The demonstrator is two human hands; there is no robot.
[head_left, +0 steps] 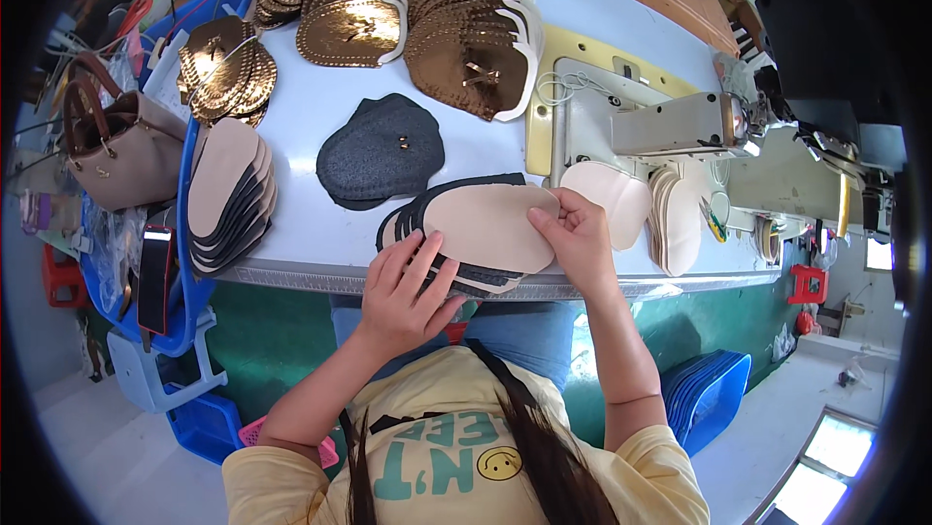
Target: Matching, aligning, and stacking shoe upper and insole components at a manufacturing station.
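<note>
A beige, sole-shaped insole [490, 224] lies over a fanned stack of black and beige insoles [413, 212] at the table's front edge. My right hand [575, 234] pinches the right end of the beige insole, thumb on top. My left hand [406, 282] rests its spread fingertips against the near left side of the pile. Just behind it sits a flat black shoe-upper piece [379, 151] with small metal fittings. To the right, pale rounded pieces [610, 197] and an upright-leaning stack of beige insoles [675, 224] lie beside the sewing machine.
A sewing machine [670, 127] stands at right on the table. Bronze shiny upper pieces [476, 49] are piled at the back. Another insole stack [231, 190] is on the left, next to a blue tub [180, 321] with a phone [155, 277] and handbag [124, 146]. Scissors [714, 219] lie far right.
</note>
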